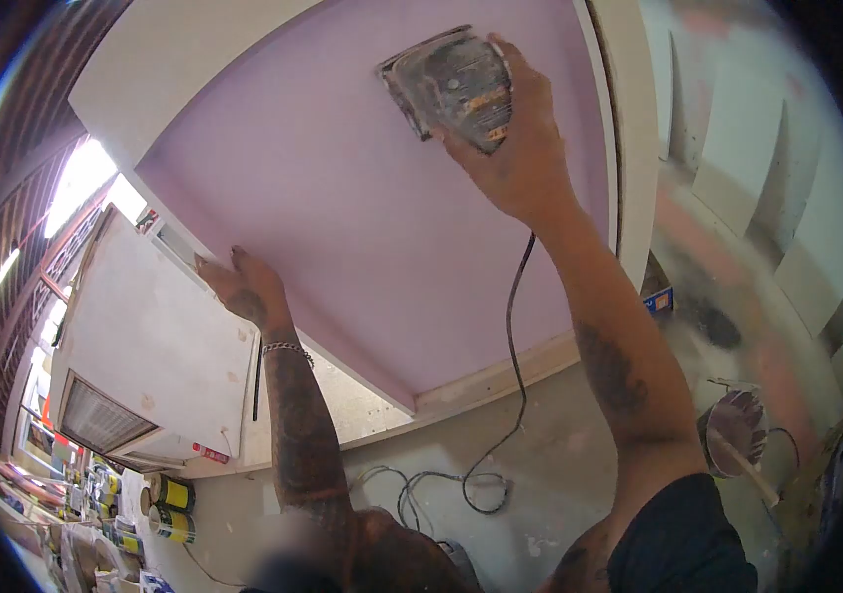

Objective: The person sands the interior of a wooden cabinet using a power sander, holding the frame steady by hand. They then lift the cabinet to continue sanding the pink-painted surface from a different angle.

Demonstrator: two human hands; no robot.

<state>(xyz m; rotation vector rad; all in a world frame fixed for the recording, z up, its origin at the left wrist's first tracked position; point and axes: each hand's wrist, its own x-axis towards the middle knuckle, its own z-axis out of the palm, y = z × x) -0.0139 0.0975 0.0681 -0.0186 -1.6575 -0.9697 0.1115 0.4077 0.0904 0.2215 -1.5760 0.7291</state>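
A dusty dark power sander [456, 91] lies against the pink-purple panel [372, 217], near its upper right. My right hand [525, 148] is wrapped round the sander's body, and a black cord [512, 346] hangs below that hand. Pale raised edges frame the panel. At the lower left frame edge [318, 331], my left hand [249, 287] rests with its fingers over the strip. A chain bracelet is on the left wrist. The sander's underside is hidden against the panel.
A whitish cabinet piece [160, 326] with a mesh inset stands at left. Paint cans [172, 522] and other containers sit at lower left. The cord coils on the floor [550, 484]. At lower right is a round container [736, 435] with a stick; curved white panels [738, 148] are at right.
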